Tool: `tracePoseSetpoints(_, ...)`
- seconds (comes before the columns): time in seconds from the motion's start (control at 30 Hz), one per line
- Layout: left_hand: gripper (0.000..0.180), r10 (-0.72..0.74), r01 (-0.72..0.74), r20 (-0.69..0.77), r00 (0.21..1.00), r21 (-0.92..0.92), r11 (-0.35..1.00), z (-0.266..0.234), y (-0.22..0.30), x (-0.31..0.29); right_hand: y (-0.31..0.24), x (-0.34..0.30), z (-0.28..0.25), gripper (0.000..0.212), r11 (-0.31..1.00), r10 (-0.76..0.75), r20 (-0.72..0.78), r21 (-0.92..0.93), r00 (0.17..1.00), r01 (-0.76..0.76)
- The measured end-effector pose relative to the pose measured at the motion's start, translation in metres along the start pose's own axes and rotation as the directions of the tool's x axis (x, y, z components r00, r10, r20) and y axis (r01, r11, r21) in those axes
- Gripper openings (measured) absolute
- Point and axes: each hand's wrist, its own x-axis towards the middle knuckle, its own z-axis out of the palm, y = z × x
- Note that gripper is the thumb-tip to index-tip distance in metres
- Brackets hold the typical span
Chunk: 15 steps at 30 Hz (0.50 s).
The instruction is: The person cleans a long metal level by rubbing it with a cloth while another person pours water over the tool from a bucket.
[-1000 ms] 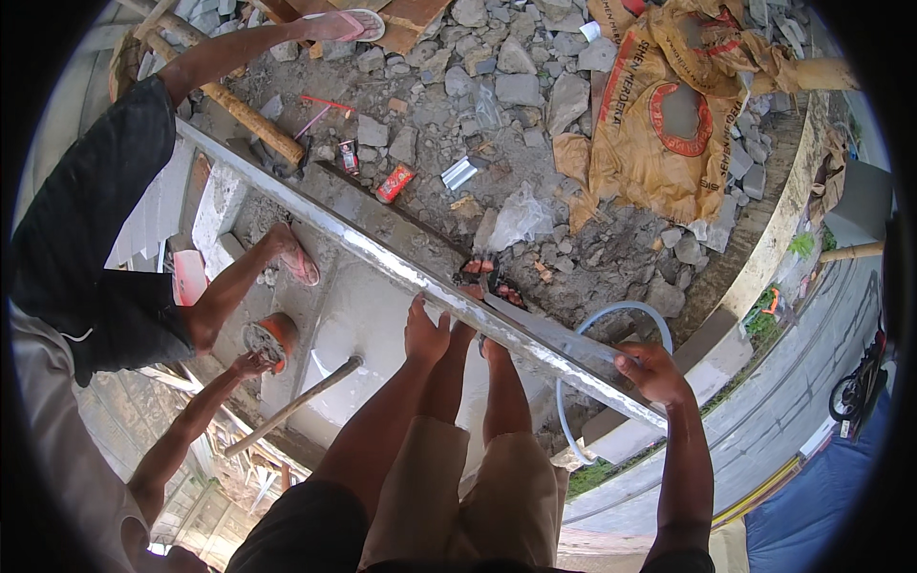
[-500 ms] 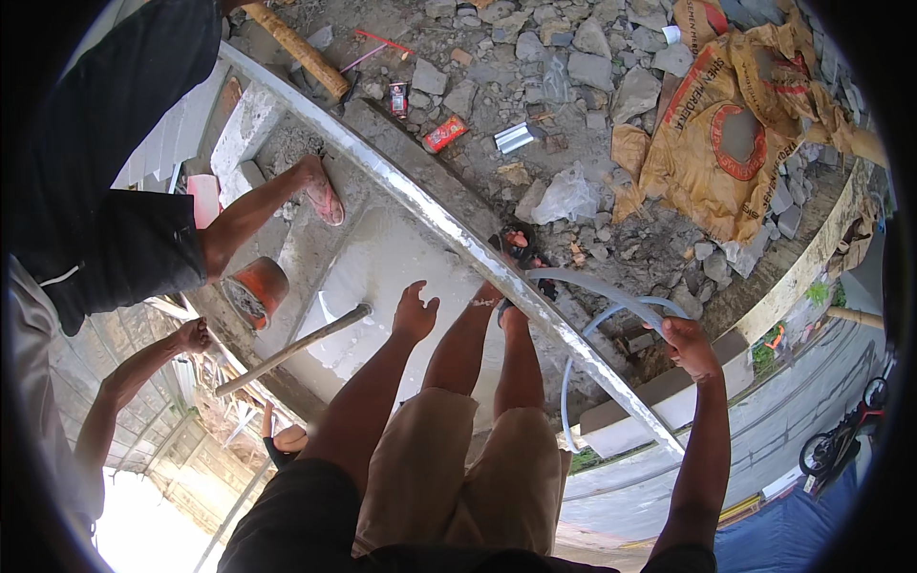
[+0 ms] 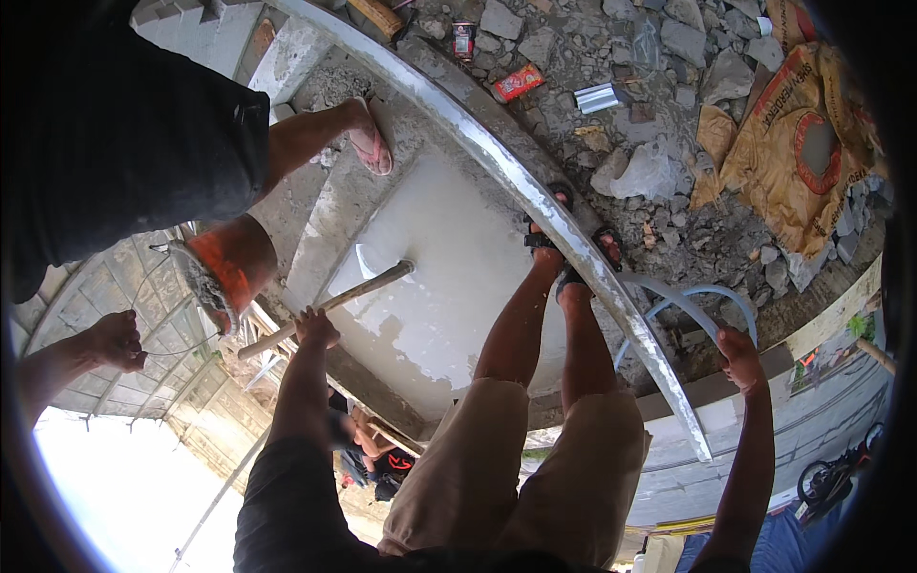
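Note:
My left hand [image 3: 317, 329] is closed round the wooden handle of a hoe [image 3: 368, 286]. The far end of that handle rests in a grey, wet cement mix [image 3: 439, 277], and a pale blade shows beside it. Off to the right, my right hand [image 3: 739, 359] grips a translucent hose [image 3: 673, 294], which curves away to the left. At the left a co-worker's hand [image 3: 117, 342] is by the wire handle of an orange bucket [image 3: 239, 260], which hangs tilted beside the mix.
A long whitish beam [image 3: 497, 158] crosses between the mix and the rubble [image 3: 573, 86]. My sandalled feet [image 3: 602, 244] are by the beam. The co-worker's foot in a pink flip-flop [image 3: 371, 143] stands at the mix's far edge. Torn paper sacks [image 3: 788, 153] lie at the right.
My left hand has moved left and down from above the mix onto the hoe handle. The orange bucket has been lifted and tilted. My right hand still holds the hose.

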Motion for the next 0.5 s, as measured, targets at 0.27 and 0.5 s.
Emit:
tracePoseSetpoints(0.27,0.077,-0.182,0.171,0.045,0.982,0.17,0.97,0.036,-0.073,0.052,-0.075,-0.001,0.029,0.045,0.959,-0.246,-0.002,-0.147,0.969,0.243)
tracePoseSetpoints(0.5,0.083,-0.257,0.254,0.021,0.966,0.087,0.963,0.065,-0.108,0.075,-0.127,0.015,0.07,0.037,0.897,-0.33,-0.097,-0.344,0.939,0.279)
